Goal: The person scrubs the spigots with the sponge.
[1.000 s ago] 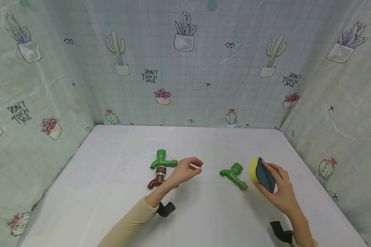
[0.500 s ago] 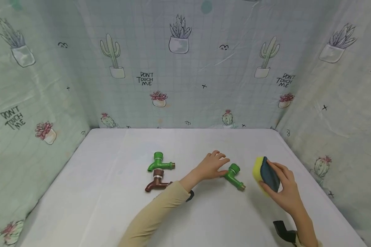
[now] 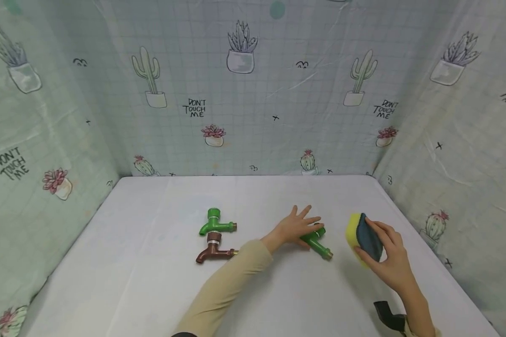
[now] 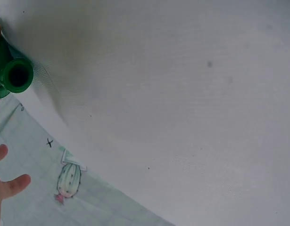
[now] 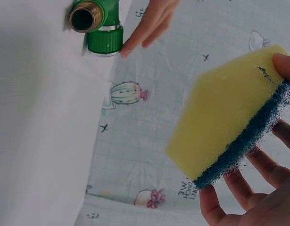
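Note:
My left hand [image 3: 296, 228] reaches over the right-hand green faucet [image 3: 318, 245], which lies on the white table. Its fingers are spread and fairly straight, with the thumb on the near side and the index finger by the knob. In the right wrist view, a fingertip meets the faucet's green knob [image 5: 105, 41]. The left wrist view shows the faucet's open spout end [image 4: 18, 75] beside the thumb. My right hand [image 3: 390, 262] holds a yellow sponge [image 3: 354, 234] with a dark blue-green scouring side [image 5: 248, 139] above the table, pinched between thumb and fingers.
Left of my left forearm lie another green faucet [image 3: 217, 227] and a brown faucet [image 3: 214, 252], close together. The sleeve partly covers the brown one's threaded end. Cactus-printed cloth [image 3: 253, 93] walls the white table [image 3: 152, 281] at the back and sides.
My left hand has moved right, from near the brown faucet to the right-hand green faucet, and its fingers have spread. The right hand keeps holding the sponge, nearly still. The view has shifted slightly.

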`<state>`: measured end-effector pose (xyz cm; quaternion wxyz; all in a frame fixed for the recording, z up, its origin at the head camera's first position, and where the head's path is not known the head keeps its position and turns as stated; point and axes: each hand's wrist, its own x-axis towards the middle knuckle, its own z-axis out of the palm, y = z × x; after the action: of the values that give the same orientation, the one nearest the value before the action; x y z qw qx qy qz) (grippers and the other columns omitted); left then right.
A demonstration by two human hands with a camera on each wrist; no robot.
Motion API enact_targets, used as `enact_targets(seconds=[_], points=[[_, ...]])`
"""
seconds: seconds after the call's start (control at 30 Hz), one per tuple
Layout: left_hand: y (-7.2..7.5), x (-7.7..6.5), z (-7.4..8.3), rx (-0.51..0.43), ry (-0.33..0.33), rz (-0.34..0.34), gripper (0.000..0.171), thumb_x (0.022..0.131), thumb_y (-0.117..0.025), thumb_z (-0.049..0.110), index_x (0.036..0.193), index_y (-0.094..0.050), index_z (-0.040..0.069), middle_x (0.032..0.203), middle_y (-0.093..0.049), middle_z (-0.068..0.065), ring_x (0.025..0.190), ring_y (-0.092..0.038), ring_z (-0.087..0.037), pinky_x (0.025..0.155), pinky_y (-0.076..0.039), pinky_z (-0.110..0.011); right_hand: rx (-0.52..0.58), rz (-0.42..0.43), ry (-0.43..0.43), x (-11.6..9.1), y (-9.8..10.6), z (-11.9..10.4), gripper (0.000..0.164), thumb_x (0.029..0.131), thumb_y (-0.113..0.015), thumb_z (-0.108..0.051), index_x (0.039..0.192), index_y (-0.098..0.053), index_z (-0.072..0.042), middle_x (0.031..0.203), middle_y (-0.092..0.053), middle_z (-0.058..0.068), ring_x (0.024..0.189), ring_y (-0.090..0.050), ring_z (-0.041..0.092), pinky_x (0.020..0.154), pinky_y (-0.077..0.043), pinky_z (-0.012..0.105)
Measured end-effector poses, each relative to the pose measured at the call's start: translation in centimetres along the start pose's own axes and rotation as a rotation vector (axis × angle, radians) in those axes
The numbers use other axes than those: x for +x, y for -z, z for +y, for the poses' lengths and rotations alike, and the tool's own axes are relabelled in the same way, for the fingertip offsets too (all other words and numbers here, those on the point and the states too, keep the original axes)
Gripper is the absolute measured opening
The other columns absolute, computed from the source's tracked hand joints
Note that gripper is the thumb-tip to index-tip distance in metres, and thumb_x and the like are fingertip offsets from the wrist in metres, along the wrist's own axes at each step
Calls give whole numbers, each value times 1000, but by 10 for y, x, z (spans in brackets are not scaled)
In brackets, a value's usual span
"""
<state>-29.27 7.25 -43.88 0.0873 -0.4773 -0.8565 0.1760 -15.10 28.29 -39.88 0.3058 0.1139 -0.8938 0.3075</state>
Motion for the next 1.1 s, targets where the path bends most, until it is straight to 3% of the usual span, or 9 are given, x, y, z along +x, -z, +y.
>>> enact_targets(seconds=[0.2,0.3,0.43,0.57,0.63,0.7,0.83,0.9,1.1], points=[[0,8,6,86,-38,3,79,74,-45,69,139,-24,30,145,-27,12,135,-24,-24,103,-34,-46,-28,15,25,1,-1,0,79,57,-78,-1,129,-47,-14,117,-47,14,110,-28,-4,74,-33,29],[0,10,8,119,-42,25,77,74,-47,67,139,-25,30,141,-33,11,131,-31,-23,103,-35,-44,-28,9,31,3,-2,0,80,58,-79,-1,130,-47,-14,118,-46,14,110,-31,4,74,-34,30],[1,6,10,169,-44,74,77,74,-50,64,138,-29,27,134,-39,9,124,-37,-19,101,-37,-41,-10,-8,24,2,-2,1,79,58,-78,-1,130,-46,-12,119,-45,16,108,-35,19,75,-37,42],[2,-1,10,210,-44,146,71,76,-52,60,134,-34,22,131,-41,6,121,-38,-14,100,-39,-41,-1,-25,-5,0,-1,2,79,59,-78,-1,130,-46,-13,119,-45,17,108,-36,25,75,-38,51],[3,-7,7,219,-37,177,64,81,-52,53,133,-34,20,132,-40,5,121,-37,-13,102,-37,-43,-5,-29,-16,-1,-2,3,79,58,-78,-2,130,-47,-14,119,-46,16,109,-36,23,75,-38,49],[5,-14,4,203,-22,198,63,81,-55,49,132,-34,19,132,-38,3,122,-35,-13,104,-35,-46,-7,-29,-18,-1,-3,2,79,58,-79,-3,129,-47,-15,119,-46,15,111,-35,16,79,-38,39],[13,-31,-4,90,32,235,71,75,-65,47,130,-34,15,133,-37,-1,123,-35,-16,106,-30,-50,-15,-28,3,0,-6,1,79,58,-80,-4,129,-48,-16,119,-47,12,111,-30,-1,75,-32,21],[16,-41,-9,-9,65,292,71,74,-70,38,129,-35,12,133,-37,-5,123,-36,-20,106,-29,-51,-10,-35,25,1,-8,1,78,58,-80,-5,128,-48,-16,119,-47,11,110,-28,-4,74,-31,20],[20,-67,-23,-377,99,627,69,69,-71,6,129,-36,5,133,-29,-17,124,-37,-27,107,-29,-49,-3,-63,111,4,-17,-3,81,56,-81,-4,129,-47,-13,118,-46,10,109,-27,-4,74,-32,26]])
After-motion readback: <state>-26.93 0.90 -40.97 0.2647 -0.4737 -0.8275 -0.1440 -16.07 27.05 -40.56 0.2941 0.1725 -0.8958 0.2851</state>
